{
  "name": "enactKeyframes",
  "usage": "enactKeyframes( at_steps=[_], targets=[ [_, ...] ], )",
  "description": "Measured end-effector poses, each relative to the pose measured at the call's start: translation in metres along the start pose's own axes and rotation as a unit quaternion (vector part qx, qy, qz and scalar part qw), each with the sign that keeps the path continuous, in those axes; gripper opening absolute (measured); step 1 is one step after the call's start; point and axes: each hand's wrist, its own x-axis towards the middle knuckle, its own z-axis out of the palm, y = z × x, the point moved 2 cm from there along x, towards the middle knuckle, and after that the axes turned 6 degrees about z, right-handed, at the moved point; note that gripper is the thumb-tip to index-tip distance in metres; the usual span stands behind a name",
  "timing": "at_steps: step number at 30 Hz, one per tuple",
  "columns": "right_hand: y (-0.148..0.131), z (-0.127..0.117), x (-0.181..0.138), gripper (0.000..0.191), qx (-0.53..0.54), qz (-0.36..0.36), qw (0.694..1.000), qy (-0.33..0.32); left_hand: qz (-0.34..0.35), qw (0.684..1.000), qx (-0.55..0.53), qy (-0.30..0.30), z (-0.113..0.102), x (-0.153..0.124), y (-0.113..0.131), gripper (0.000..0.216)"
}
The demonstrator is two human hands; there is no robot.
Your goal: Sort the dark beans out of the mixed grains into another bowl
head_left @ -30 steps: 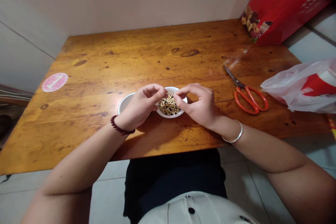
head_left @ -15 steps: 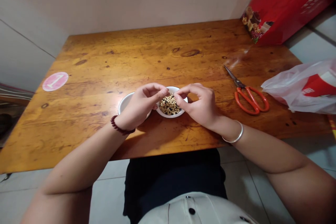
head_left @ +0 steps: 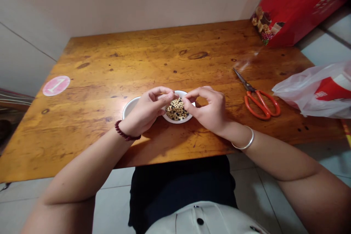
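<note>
A white bowl (head_left: pixel 178 121) with a dark rim holds many pale yellow beans (head_left: pixel 175 110) mixed with black ones. My left hand (head_left: pixel 150 106) is over the bowl's left side, thumb and index finger pinched together. Facing it from the right, my right hand (head_left: pixel 206 106) pinches thumb and index finger above the bowl's right edge. Whatever lies between the fingertips is too small to make out. A second white bowl (head_left: pixel 129 106) stands to the left, mostly hidden behind my left hand, so its contents do not show.
Scissors with orange handles (head_left: pixel 261 104) lie on the wooden table (head_left: pixel 137 62) to the right. Beyond them are a white plastic bag (head_left: pixel 301 89) and a red printed box (head_left: pixel 296 14) in the far right corner. A round pink number sticker (head_left: pixel 56 85) is on the left.
Almost everything stays in place. My left fingertips have shifted very slightly left, along with a small shift of the whole view; both hands keep their pinch.
</note>
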Motion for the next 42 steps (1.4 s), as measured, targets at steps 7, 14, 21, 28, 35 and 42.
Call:
enactKeyframes(
  at_steps=[7,14,21,28,35,42],
  targets=[
    [0.001,-0.001,-0.001,0.008,-0.001,-0.004,1.000,0.001,0.019,1.000,0.008,-0.005,0.000,0.002,-0.001,0.031],
    [0.000,-0.001,0.001,0.009,-0.007,-0.009,1.000,0.006,0.021,1.000,-0.006,-0.009,0.002,0.001,0.000,0.028],
    [-0.001,0.000,0.000,0.009,-0.014,-0.008,1.000,0.001,0.045,0.999,0.009,-0.011,0.001,0.000,0.001,0.030],
    [0.006,0.005,0.001,0.009,0.074,0.078,0.993,-0.038,0.185,0.963,0.195,0.013,-0.003,-0.002,0.007,0.021],
    [0.018,0.013,0.000,0.009,0.102,0.120,0.982,-0.101,0.322,0.797,0.511,0.000,-0.003,-0.009,0.021,0.020],
    [0.025,0.017,0.000,0.018,0.074,0.135,0.982,-0.112,0.313,0.651,0.692,-0.016,-0.012,-0.007,0.029,0.018]
  ],
)
